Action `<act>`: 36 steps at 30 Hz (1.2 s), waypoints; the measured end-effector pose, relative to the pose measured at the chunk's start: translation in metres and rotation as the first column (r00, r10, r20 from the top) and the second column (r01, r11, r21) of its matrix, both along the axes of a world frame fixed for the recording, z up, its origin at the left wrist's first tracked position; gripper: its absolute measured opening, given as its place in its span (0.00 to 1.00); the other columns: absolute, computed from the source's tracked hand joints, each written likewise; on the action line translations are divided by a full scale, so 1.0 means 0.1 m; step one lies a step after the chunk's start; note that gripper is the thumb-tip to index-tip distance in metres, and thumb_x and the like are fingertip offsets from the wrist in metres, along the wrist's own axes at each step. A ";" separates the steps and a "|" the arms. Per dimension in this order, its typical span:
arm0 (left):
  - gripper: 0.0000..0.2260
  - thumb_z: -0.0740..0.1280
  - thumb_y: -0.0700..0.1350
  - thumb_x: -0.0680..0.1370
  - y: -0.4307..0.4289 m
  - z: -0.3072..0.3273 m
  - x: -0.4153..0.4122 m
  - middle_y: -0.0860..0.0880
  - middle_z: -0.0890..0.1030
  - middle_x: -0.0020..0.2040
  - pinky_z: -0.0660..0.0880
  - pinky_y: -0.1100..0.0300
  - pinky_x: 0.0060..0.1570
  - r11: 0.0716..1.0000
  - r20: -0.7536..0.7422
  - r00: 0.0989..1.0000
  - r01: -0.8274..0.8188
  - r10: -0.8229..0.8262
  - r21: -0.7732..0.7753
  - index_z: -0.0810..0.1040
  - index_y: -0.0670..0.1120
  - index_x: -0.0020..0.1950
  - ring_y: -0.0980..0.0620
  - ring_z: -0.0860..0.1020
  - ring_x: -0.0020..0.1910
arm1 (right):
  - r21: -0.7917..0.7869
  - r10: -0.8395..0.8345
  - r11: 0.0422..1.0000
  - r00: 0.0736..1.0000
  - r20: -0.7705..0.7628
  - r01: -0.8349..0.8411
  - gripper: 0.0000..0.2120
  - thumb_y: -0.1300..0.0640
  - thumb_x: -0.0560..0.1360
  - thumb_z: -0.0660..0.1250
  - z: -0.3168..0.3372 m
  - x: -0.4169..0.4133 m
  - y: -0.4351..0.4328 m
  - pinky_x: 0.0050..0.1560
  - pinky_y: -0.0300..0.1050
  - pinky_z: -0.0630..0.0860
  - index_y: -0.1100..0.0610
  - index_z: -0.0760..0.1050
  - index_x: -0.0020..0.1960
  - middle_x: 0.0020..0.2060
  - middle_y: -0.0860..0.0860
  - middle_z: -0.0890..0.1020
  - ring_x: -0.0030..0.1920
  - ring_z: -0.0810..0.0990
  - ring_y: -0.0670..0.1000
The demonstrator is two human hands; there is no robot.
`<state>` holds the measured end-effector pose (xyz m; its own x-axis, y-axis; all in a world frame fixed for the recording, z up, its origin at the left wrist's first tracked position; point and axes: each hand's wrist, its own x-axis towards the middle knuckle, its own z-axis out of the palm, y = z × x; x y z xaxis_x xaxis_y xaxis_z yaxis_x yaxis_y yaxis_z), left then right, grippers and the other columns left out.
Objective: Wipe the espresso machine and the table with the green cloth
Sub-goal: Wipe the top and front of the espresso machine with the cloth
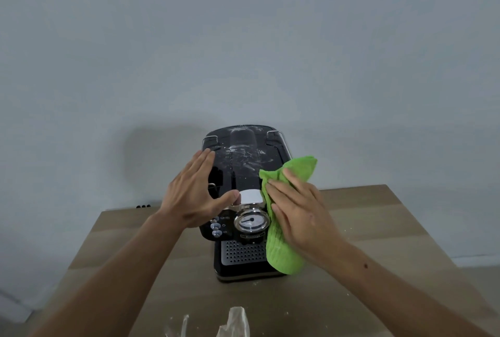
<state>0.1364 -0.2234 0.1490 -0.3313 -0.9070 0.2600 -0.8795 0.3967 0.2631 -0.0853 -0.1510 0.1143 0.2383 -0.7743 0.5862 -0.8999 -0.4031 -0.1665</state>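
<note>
At the near edge of the wooden table [378, 215], a crumpled piece of clear plastic [235, 321] is noted, with pale specks scattered on the boards around it. The black espresso machine [243, 263] is found standing upright at mid-table, its perforated drip grille [240, 251] and round gauge [251, 221] turned toward the camera. The green cloth [281, 253] is draped down the machine's right side, from the top edge to near the base. It is pressed flat there by the right hand [300, 215], whose fingers are straight and slightly spread. The left hand [194, 193] is laid against the machine's upper left side, its fingers straight and held together and its thumb stretched apart toward a white band. Farther back, white smears [243, 158] are observed across the machine's top. A plain grey wall [243, 39] is recorded behind.
</note>
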 end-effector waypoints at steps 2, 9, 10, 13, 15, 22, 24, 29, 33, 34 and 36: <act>0.50 0.50 0.74 0.63 -0.01 0.00 0.00 0.51 0.50 0.78 0.54 0.54 0.71 1.000 -0.010 1.000 0.002 -0.002 0.003 0.49 0.46 0.78 0.56 0.47 0.76 | 0.009 -0.064 0.998 0.997 -0.032 0.064 0.20 0.52 0.79 0.53 0.03 0.06 -0.02 0.67 0.55 0.59 0.56 0.77 0.63 0.61 0.49 0.80 0.70 0.70 0.54; 0.50 0.50 0.74 0.63 0.00 -0.01 0.02 0.51 0.51 0.78 0.53 0.54 0.72 1.000 0.001 1.000 0.015 -0.015 -0.001 0.49 0.46 0.78 0.55 0.48 0.76 | -0.026 -0.095 0.995 0.994 0.048 0.096 0.20 0.55 0.78 0.53 -0.11 0.09 0.10 0.67 0.57 0.58 0.56 0.76 0.65 0.64 0.48 0.78 0.71 0.67 0.55; 0.50 0.50 0.74 0.63 0.01 -0.01 0.02 0.51 0.51 0.78 0.53 0.54 0.72 1.000 -0.008 1.000 0.012 -0.012 -0.002 0.49 0.46 0.78 0.55 0.48 0.76 | -0.050 -0.103 0.993 0.992 0.073 0.107 0.20 0.55 0.78 0.54 -0.14 0.09 0.13 0.66 0.58 0.59 0.55 0.76 0.65 0.63 0.48 0.78 0.71 0.67 0.54; 0.50 0.50 0.73 0.64 0.00 0.00 0.01 0.50 0.52 0.78 0.53 0.54 0.72 1.000 -0.016 1.000 0.012 -0.012 -0.011 0.50 0.46 0.78 0.55 0.49 0.76 | -0.123 -0.104 0.983 0.961 0.255 0.139 0.17 0.57 0.78 0.57 -0.21 0.17 0.08 0.62 0.56 0.67 0.58 0.79 0.61 0.58 0.51 0.80 0.64 0.71 0.55; 0.49 0.51 0.73 0.64 -0.01 -0.01 0.02 0.50 0.52 0.78 0.53 0.53 0.72 1.000 -0.006 1.000 0.016 -0.016 -0.010 0.50 0.45 0.78 0.54 0.49 0.76 | -0.147 -0.062 0.979 0.895 0.442 0.141 0.15 0.59 0.78 0.60 -0.25 0.26 0.07 0.61 0.54 0.71 0.62 0.79 0.59 0.56 0.54 0.79 0.60 0.74 0.55; 0.48 0.51 0.73 0.65 -0.02 -0.01 0.02 0.49 0.53 0.78 0.55 0.52 0.71 1.000 -0.028 0.999 0.025 -0.026 -0.014 0.50 0.45 0.78 0.53 0.50 0.76 | -0.005 -0.217 0.968 0.849 0.482 0.250 0.19 0.51 0.79 0.57 -0.27 0.34 0.05 0.68 0.61 0.65 0.55 0.77 0.63 0.61 0.52 0.77 0.69 0.68 0.59; 0.48 0.51 0.72 0.65 -0.02 -0.01 0.00 0.49 0.53 0.78 0.55 0.51 0.71 1.000 -0.037 0.999 0.024 -0.024 -0.016 0.51 0.45 0.78 0.53 0.50 0.76 | 0.049 -0.230 0.971 0.866 0.443 0.233 0.19 0.49 0.79 0.55 -0.22 0.30 0.02 0.70 0.61 0.63 0.53 0.77 0.64 0.62 0.53 0.75 0.70 0.66 0.61; 0.48 0.50 0.71 0.65 0.01 -0.02 0.01 0.49 0.53 0.78 0.55 0.52 0.71 0.999 -0.046 0.998 0.033 -0.033 -0.013 0.50 0.45 0.78 0.53 0.50 0.76 | -0.074 -0.111 0.986 0.913 0.393 0.151 0.18 0.54 0.79 0.57 -0.30 0.14 0.09 0.71 0.48 0.64 0.58 0.77 0.63 0.63 0.52 0.78 0.69 0.70 0.54; 0.47 0.49 0.72 0.66 -0.01 0.00 0.02 0.48 0.53 0.78 0.55 0.51 0.71 0.999 -0.037 0.998 0.047 -0.047 -0.008 0.50 0.45 0.78 0.52 0.50 0.76 | -0.036 -0.065 0.996 0.922 0.382 0.085 0.19 0.54 0.79 0.56 -0.27 0.01 0.01 0.70 0.50 0.65 0.58 0.76 0.65 0.64 0.50 0.77 0.70 0.69 0.52; 0.47 0.49 0.72 0.66 -0.01 0.00 0.03 0.48 0.53 0.78 0.56 0.51 0.71 0.999 -0.034 0.998 0.047 -0.047 -0.007 0.49 0.45 0.78 0.52 0.50 0.76 | -0.006 -0.058 0.998 0.903 0.425 0.067 0.19 0.53 0.79 0.56 -0.28 0.01 0.02 0.71 0.49 0.64 0.58 0.75 0.65 0.65 0.48 0.75 0.71 0.67 0.51; 0.47 0.49 0.72 0.66 0.00 0.00 0.03 0.48 0.52 0.78 0.56 0.52 0.71 0.999 -0.034 0.998 0.045 -0.045 -0.006 0.49 0.45 0.78 0.53 0.50 0.76 | 0.032 -0.043 0.999 0.842 0.538 0.031 0.19 0.52 0.79 0.57 -0.29 0.03 0.09 0.72 0.41 0.62 0.57 0.76 0.65 0.65 0.44 0.74 0.71 0.67 0.47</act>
<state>0.1390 -0.2238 0.1488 -0.3629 -0.8899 0.2762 -0.8512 0.4372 0.2903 -0.0823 -0.1422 0.0851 -0.1388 -0.7900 0.5973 -0.6803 -0.3622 -0.6372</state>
